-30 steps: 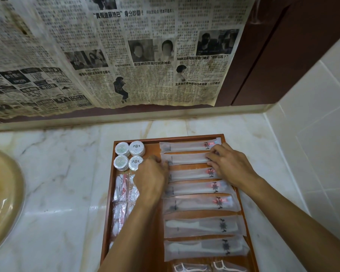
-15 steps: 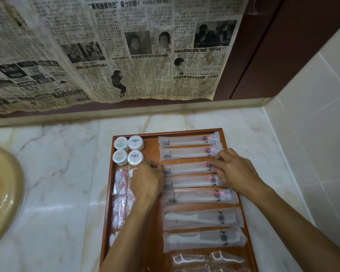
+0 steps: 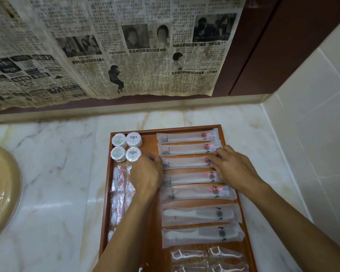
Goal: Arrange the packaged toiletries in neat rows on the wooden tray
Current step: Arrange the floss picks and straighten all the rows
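The wooden tray (image 3: 165, 128) lies on the marble counter. Five frosted toothbrush packets lie in rows on its right side, with two comb packets (image 3: 200, 213) below them and floss-pick packets (image 3: 208, 258) nearest me. My left hand (image 3: 145, 173) has curled fingers on the left end of the third toothbrush packet (image 3: 185, 162). My right hand (image 3: 232, 167) rests with fairly straight fingers on that packet's right end. Round wrapped soaps (image 3: 126, 146) sit in the far left corner. Small clear packets (image 3: 119, 179) run down the left column, partly hidden by my left arm.
A beige basin (image 3: 0, 193) curves in at the left edge. Newspaper (image 3: 126, 55) hangs on the wall behind the counter. A tiled wall (image 3: 312, 134) stands close to the tray's right side. Bare marble (image 3: 57, 183) lies between basin and tray.
Both hands have moved toward me from the second toothbrush packet to the third. The second packet now lies straight and uncovered.
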`<state>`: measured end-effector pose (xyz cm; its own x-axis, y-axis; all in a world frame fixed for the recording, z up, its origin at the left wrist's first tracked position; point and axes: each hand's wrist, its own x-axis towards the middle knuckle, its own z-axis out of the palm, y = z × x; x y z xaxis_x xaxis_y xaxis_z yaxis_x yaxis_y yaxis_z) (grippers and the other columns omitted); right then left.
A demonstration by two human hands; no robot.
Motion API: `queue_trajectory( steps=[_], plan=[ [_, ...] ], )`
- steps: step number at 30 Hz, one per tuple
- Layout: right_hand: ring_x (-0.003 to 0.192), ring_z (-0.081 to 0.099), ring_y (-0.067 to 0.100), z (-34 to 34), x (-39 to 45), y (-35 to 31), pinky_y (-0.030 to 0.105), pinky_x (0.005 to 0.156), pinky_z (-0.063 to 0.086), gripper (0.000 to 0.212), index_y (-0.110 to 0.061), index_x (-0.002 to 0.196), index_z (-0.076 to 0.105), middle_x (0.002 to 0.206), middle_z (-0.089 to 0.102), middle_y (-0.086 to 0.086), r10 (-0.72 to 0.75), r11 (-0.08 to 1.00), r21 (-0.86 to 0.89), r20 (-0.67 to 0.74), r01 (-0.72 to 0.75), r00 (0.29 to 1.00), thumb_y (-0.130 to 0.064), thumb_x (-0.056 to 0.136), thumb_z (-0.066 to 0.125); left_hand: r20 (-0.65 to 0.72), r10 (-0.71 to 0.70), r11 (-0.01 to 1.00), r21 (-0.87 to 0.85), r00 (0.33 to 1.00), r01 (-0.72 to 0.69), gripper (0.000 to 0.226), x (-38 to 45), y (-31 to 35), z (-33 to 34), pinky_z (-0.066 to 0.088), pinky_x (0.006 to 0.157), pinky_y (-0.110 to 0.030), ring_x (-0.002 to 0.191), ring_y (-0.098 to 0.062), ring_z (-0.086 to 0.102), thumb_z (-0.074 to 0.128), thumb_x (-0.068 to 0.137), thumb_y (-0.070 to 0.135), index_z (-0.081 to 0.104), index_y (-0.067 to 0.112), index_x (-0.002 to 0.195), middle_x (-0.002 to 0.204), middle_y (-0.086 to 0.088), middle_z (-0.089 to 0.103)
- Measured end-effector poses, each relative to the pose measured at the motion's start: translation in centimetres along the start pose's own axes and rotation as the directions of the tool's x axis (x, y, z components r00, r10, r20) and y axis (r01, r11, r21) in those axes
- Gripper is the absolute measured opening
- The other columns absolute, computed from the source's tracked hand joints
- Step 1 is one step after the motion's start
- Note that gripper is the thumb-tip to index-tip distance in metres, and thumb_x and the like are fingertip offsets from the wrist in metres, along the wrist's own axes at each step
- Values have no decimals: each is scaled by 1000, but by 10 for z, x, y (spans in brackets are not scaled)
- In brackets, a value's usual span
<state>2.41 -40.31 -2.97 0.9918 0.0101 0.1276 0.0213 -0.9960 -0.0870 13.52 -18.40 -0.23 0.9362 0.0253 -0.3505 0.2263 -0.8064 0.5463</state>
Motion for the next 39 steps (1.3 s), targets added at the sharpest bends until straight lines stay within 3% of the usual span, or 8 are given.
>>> queue_trajectory(
  steps=[4, 8, 15, 25, 31, 35, 39],
  plan=[
    [79, 59, 22, -3, -2, -1, 30, 46, 50, 37, -13, 94, 73, 84, 62, 2, -6, 1000, -19, 2, 6, 1000, -7, 59, 85, -3, 19, 1000, 10, 1000, -19, 22, -1, -3, 0, 38, 66, -28, 76, -21, 58, 52, 93, 38, 66, 24, 84, 79, 0, 68],
    [81, 60, 20, -17, -14, -7, 26, 48, 50, 26, -17, 97, 75, 86, 63, -1, -2, 997, 73, -56, 7, 998, -15, 72, 80, -42, 59, 998, 35, 997, -57, 24, -13, -11, -7, 39, 66, -28, 75, -19, 57, 50, 93, 43, 64, 25, 86, 78, 3, 66],
    [83, 60, 20, -15, -34, -14, 30, 45, 52, 23, -19, 91, 75, 86, 63, -2, -34, 994, 101, 25, 32, 999, -18, 69, 83, 48, 22, 999, 24, 999, -24, 18, -41, -31, -5, 49, 75, -31, 84, -17, 60, 56, 89, 47, 62, 31, 96, 80, 15, 61],
    [84, 62, 22, -14, -31, -15, 30, 50, 55, 28, -17, 94, 74, 90, 64, 0, -40, 997, 65, 10, 40, 999, -16, 68, 84, 37, -57, 998, 12, 998, 57, 18, -40, -28, -1, 39, 70, -28, 87, -19, 59, 55, 90, 42, 66, 29, 99, 95, 5, 69],
    [84, 62, 23, -15, -30, -15, 31, 51, 55, 28, -17, 94, 74, 90, 64, 1, -40, 998, 43, 4, 40, 999, -17, 68, 84, 30, -58, 998, -1, 998, 58, 19, -40, -26, -1, 38, 69, -28, 80, -15, 53, 56, 91, 41, 66, 27, 99, 88, 8, 64],
    [86, 60, 22, -17, -34, -17, 30, 51, 53, 26, -17, 97, 73, 91, 63, 0, -30, 999, 45, -15, 31, 999, -17, 72, 81, 24, -63, 998, 9, 998, 63, 22, -40, -26, -2, 40, 71, -29, 92, -23, 62, 54, 89, 44, 67, 28, 98, 95, 4, 70],
    [87, 61, 20, -26, -45, -26, 27, 56, 52, 21, -19, 96, 74, 91, 65, -2, -48, 994, 97, -54, 54, 997, -23, 76, 78, 47, -17, 1000, -25, 999, 18, 24, -49, -33, -11, 44, 74, -30, 88, -20, 61, 55, 90, 48, 65, 27, 99, 82, 11, 62]
  ],
)
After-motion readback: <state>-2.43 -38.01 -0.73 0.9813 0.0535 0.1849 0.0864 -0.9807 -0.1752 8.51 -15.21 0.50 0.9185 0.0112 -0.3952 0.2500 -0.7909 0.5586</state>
